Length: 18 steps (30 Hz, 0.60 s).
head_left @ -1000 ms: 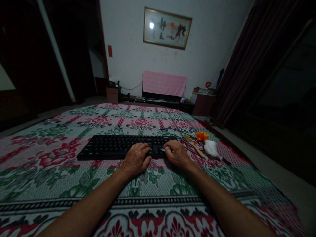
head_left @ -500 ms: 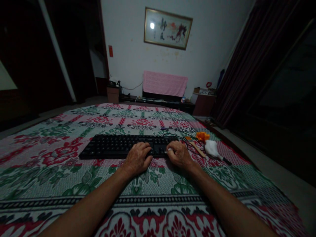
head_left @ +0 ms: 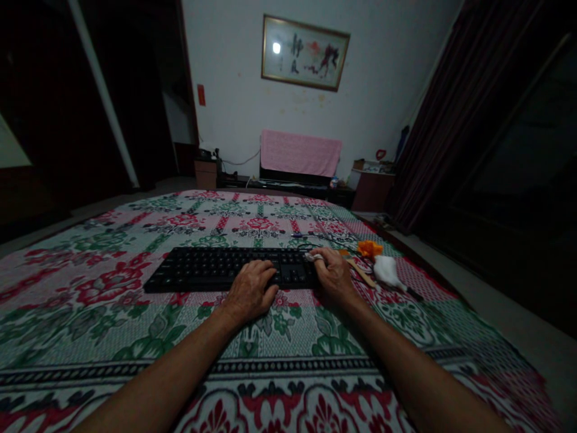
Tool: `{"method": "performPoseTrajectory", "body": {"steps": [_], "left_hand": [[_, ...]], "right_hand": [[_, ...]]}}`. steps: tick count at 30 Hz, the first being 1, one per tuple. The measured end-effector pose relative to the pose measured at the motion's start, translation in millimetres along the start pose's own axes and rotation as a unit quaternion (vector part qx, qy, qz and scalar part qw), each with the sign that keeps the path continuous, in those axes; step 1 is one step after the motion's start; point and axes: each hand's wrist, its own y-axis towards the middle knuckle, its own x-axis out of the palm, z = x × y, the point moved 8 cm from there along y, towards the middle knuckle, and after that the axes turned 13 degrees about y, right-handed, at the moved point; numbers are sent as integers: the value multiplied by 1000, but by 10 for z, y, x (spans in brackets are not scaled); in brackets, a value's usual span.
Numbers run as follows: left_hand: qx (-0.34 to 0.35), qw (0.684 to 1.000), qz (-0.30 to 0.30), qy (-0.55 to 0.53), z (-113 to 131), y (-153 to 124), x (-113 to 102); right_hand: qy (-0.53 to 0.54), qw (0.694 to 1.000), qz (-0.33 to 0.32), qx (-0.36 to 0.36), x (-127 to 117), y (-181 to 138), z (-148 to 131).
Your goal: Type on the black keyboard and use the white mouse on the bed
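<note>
A black keyboard (head_left: 198, 267) lies flat on the patterned bedspread (head_left: 256, 222) in front of me. My left hand (head_left: 255, 288) holds it by its near edge, fingers bent over the keys right of the middle and the thumb at the front. At the keyboard's right end, my right hand (head_left: 332, 273) pinches a small white piece of cloth or tissue (head_left: 314, 257) against the number keys. Which keys lie beneath the right fingers is hidden.
Right of my right hand lie a wooden-handled brush (head_left: 362, 273), a crumpled orange cloth (head_left: 369, 248) and a white cloth-wrapped thing (head_left: 386, 270) with a dark end. A pen (head_left: 303, 235) lies beyond the keyboard. A pink towel (head_left: 301, 152) hangs over something by the far wall.
My right hand has moved away from me, from the lower to the upper part of the number keys, with the white piece in its fingers. My left hand has stayed in place.
</note>
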Motion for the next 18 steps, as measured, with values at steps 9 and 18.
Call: {"method": "performPoseTrajectory", "body": {"steps": [9, 18], "left_hand": [[-78, 989, -71, 106, -61, 20, -3], [-123, 966, -155, 166, -172, 25, 68]], "right_hand": [[55, 996, -6, 73, 13, 13, 342], [76, 992, -2, 96, 15, 25, 446]]}}
